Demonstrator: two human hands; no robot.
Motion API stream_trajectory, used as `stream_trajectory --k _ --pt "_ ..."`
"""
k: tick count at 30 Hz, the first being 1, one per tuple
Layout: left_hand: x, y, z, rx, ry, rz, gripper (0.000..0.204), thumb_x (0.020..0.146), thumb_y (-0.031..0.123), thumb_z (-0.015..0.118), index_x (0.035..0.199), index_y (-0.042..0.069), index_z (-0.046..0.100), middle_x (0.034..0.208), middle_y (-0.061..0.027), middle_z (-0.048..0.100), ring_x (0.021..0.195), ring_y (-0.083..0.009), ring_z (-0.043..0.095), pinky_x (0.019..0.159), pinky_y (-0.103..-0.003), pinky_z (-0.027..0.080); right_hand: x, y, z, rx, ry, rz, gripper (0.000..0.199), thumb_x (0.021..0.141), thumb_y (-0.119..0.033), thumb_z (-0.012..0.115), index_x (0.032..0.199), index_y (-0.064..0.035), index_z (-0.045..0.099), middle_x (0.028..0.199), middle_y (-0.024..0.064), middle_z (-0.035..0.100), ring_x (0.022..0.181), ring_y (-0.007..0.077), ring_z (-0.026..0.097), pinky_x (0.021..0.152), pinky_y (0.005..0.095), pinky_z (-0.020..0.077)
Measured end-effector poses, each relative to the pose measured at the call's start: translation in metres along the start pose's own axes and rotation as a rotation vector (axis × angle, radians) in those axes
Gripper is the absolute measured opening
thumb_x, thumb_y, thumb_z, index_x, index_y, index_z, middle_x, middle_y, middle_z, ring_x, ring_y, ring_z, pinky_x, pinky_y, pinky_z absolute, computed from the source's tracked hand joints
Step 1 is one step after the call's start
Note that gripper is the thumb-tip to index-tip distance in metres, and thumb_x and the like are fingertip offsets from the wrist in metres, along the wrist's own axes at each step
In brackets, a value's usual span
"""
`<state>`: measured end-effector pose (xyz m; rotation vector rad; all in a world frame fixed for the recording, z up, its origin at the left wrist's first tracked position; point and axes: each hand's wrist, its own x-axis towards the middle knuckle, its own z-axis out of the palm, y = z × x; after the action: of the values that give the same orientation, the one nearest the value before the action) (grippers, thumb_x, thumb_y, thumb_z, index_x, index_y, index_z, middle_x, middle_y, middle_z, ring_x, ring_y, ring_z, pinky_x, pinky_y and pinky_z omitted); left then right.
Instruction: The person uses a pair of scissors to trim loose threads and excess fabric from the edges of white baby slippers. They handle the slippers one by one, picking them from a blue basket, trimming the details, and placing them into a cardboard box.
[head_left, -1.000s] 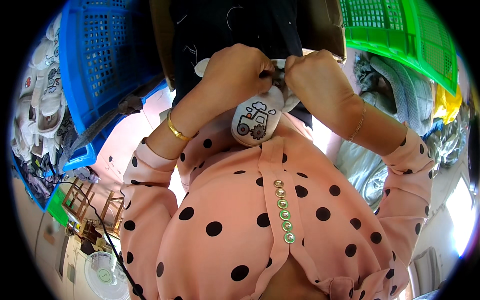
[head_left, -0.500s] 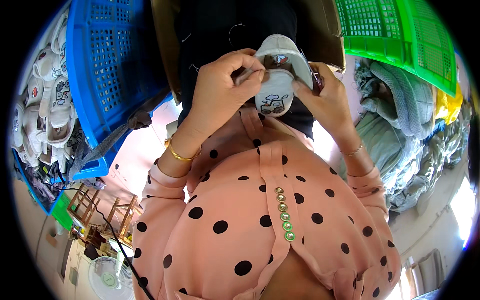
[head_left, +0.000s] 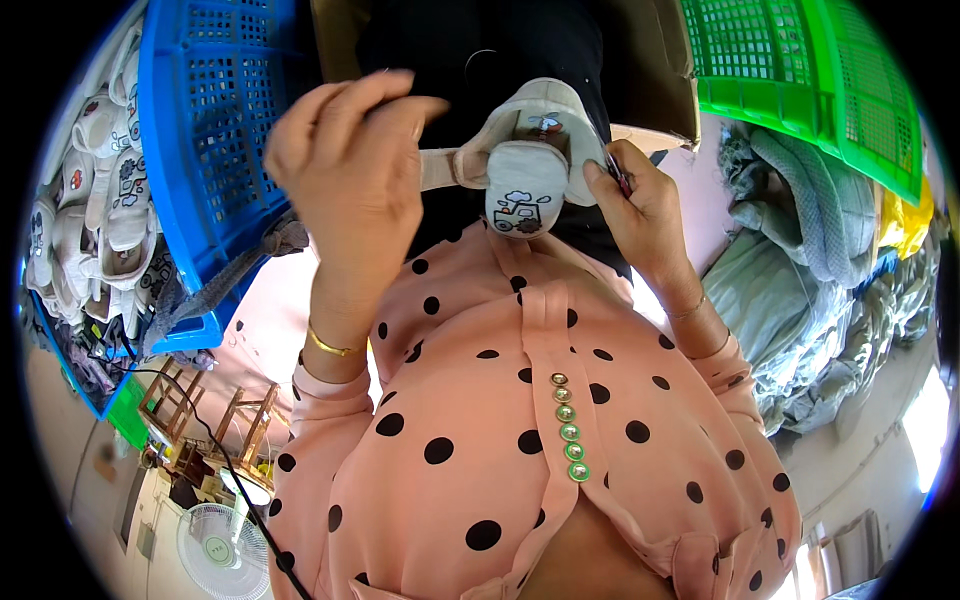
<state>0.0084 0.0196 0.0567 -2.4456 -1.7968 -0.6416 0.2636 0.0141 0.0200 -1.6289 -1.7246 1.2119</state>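
Observation:
A small pale cloth shoe with a cartoon vehicle stitched on its toe is held over my dark-clothed lap. My right hand grips the shoe's right side, thumb against the edge. A slim dark, reddish tool is tucked between that hand's fingers; its full shape is hidden. From the shoe's left side a beige strap stretches out and disappears behind my left hand. That hand is raised, slightly blurred, its fingers curled with thumb and forefinger close together. Whatever it may pinch is too small to see.
A blue plastic crate stands at left, with a pile of similar shoes beyond it. A green crate rises at upper right beside a cardboard box. Grey cloth items heap below. A fan stands lower left.
My left hand has moved from the shoe's opening up and to the left. The strap now extends leftward from the shoe. The shoe has shifted slightly left in my right hand.

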Motion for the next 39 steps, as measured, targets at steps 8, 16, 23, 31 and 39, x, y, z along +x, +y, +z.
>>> stream_trajectory --k 8,16,23,31,39 --pt "-0.011 0.043 0.027 -0.346 -0.324 0.071 0.047 0.068 0.016 0.079 0.113 0.013 0.067 0.098 -0.0002 0.066 0.102 -0.0219 0.054 0.086 -0.036 0.041 -0.002 -0.001 0.000 0.049 -0.062 -0.052 0.016 0.093 -0.013 0.064 0.093 0.0019 0.060 0.059 0.0090 0.048 0.053 0.0122 0.041 0.052 0.0271 0.0399" --pt "-0.073 0.049 0.054 -0.386 -0.082 0.292 0.023 0.072 0.013 0.069 0.094 0.013 0.071 0.097 0.0017 0.062 0.097 -0.0179 0.058 0.085 -0.033 0.044 -0.018 0.020 0.015 0.143 -0.017 0.127 0.016 0.095 -0.013 0.062 0.092 0.0027 0.059 0.061 0.0092 0.046 0.057 0.0113 0.038 0.053 0.0261 0.0385" --pt "-0.086 0.041 0.050 -0.453 -0.106 0.207 0.028 0.071 0.014 0.069 0.098 0.013 0.074 0.101 0.0032 0.065 0.099 -0.0175 0.058 0.084 -0.031 0.048 -0.022 0.006 0.014 -0.063 -0.035 0.036 0.014 0.093 -0.012 0.063 0.092 0.0008 0.059 0.065 0.0138 0.058 0.052 0.0226 0.055 0.051 0.0306 0.0437" --pt "-0.098 0.034 0.048 -0.499 -0.106 0.078 0.028 0.069 0.011 0.070 0.097 0.013 0.074 0.101 0.0020 0.067 0.094 -0.0195 0.060 0.078 -0.030 0.053 -0.025 -0.008 0.021 -0.027 -0.035 -0.026 0.011 0.092 -0.010 0.064 0.094 -0.0004 0.059 0.066 0.0127 0.058 0.054 0.0241 0.058 0.053 0.0300 0.0447" --pt "-0.099 0.033 0.049 -0.518 0.038 0.092 0.031 0.068 0.008 0.071 0.100 0.008 0.073 0.102 -0.0043 0.067 0.087 -0.0224 0.064 0.071 -0.030 0.056 -0.023 -0.001 0.029 0.121 0.065 -0.078 0.016 0.096 -0.015 0.063 0.103 0.0001 0.062 0.068 0.0070 0.057 0.060 0.0094 0.048 0.057 0.0248 0.0435"
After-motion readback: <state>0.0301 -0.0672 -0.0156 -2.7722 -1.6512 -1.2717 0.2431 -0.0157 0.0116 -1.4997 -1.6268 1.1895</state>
